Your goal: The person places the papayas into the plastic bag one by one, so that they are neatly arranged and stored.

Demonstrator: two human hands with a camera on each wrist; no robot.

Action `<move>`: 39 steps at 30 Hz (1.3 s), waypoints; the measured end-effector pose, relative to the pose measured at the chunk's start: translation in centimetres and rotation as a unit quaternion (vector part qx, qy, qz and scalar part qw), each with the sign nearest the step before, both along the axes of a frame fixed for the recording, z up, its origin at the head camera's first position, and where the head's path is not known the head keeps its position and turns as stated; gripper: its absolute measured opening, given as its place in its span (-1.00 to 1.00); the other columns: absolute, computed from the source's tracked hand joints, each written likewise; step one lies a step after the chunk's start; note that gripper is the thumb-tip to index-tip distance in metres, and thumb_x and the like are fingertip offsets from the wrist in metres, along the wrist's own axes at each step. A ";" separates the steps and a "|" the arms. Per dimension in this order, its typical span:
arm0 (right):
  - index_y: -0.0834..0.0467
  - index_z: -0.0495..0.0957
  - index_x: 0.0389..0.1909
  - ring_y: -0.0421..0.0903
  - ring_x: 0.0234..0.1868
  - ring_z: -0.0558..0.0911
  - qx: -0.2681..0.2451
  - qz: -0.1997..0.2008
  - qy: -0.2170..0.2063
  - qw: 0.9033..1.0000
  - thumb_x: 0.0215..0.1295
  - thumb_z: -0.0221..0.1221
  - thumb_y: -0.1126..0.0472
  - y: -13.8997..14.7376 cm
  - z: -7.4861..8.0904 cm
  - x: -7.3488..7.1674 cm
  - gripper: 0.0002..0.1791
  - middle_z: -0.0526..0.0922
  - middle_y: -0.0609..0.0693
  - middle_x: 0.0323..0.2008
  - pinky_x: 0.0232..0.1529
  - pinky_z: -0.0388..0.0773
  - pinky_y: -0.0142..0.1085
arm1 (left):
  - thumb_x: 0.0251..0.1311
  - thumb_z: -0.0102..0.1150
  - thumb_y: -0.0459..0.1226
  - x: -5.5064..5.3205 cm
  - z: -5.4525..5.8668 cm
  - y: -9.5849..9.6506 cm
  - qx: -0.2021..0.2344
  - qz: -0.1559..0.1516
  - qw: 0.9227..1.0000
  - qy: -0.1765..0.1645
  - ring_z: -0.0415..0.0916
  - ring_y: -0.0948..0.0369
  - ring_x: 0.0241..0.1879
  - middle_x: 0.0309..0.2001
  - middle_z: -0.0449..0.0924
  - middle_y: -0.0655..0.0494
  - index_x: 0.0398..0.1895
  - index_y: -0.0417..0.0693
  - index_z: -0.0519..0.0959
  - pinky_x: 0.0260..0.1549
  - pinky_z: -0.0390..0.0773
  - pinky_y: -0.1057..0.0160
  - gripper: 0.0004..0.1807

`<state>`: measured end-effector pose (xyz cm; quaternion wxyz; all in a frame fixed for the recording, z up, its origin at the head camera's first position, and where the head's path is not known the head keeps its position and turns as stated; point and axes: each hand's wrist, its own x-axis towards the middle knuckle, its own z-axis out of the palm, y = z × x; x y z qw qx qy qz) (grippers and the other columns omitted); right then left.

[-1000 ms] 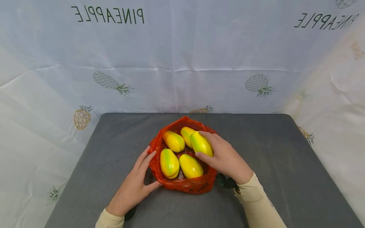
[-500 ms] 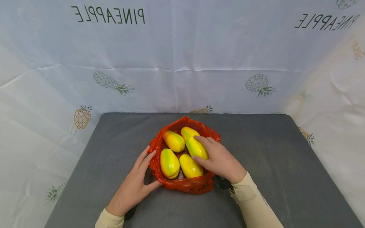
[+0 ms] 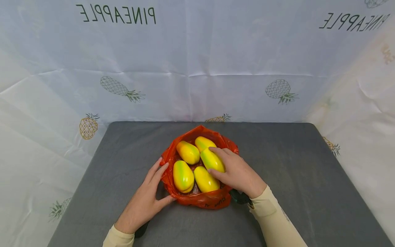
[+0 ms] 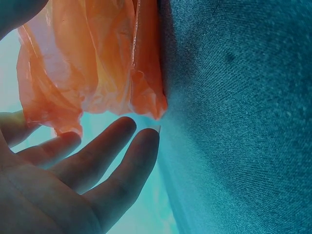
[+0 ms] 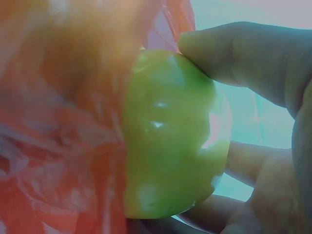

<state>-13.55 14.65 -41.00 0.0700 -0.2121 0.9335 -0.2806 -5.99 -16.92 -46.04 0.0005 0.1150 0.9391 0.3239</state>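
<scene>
A red plastic bag (image 3: pixel 200 202), its mouth wide and rim rolled down, holds several glossy yellow-green mangoes, among them one at the left (image 3: pixel 183 176). My right hand (image 3: pixel 240 171) reaches over the bag's right rim and grips a mango (image 3: pixel 212 160) between thumb and fingers. In the right wrist view that mango (image 5: pixel 170 131) shows its green end, partly hidden behind the bag's red film. My left hand (image 3: pixel 146 199) rests against the bag's left side, fingers spread and thumb at the front rim. The left wrist view shows its fingers (image 4: pixel 105 156) loosely bent beside the bag's wall (image 4: pixel 92 63).
The bag stands on a dark grey table (image 3: pixel 277 151) with rounded far corners. White cloth (image 3: pixel 191 51) with pineapple prints hangs behind the table and down both sides. A dark band (image 3: pixel 240 197) is at the right wrist.
The right hand has moved slightly left and down with its mango, which now sits lower in the bag beside the others. During the last half second both hands have held still.
</scene>
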 end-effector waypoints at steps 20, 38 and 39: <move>-0.02 0.34 0.63 0.00 0.20 0.62 0.021 0.001 -0.024 0.999 0.45 0.32 -0.09 0.2 -0.6 -0.5 -0.21 0.56 0.09 0.41 0.28 0.66 0.04 | 0.07 0.69 0.07 -0.2 0.1 0.1 -0.005 0.008 1.000 -0.013 0.31 -0.08 0.62 0.79 -0.11 0.11 0.75 0.23 0.13 0.40 0.54 -0.22 0.23; 0.00 0.38 0.60 -0.04 0.11 0.61 0.021 -0.001 -0.055 0.998 0.43 0.31 0.02 0.2 -2.5 -1.4 -0.26 0.60 0.07 0.32 0.22 0.66 0.01 | 0.12 0.65 0.10 -0.1 0.1 0.2 0.000 0.002 1.000 -0.005 0.32 -0.11 0.61 0.78 -0.07 0.08 0.74 0.18 0.16 0.38 0.56 -0.25 0.18; 0.01 0.38 0.60 -0.05 0.11 0.61 0.021 -0.001 -0.056 0.998 0.43 0.32 0.01 0.2 -2.5 -1.4 -0.26 0.60 0.07 0.31 0.22 0.67 0.01 | 0.12 0.64 0.10 -0.1 0.1 0.2 0.000 0.002 1.000 -0.005 0.32 -0.11 0.60 0.78 -0.07 0.08 0.74 0.18 0.16 0.37 0.57 -0.25 0.18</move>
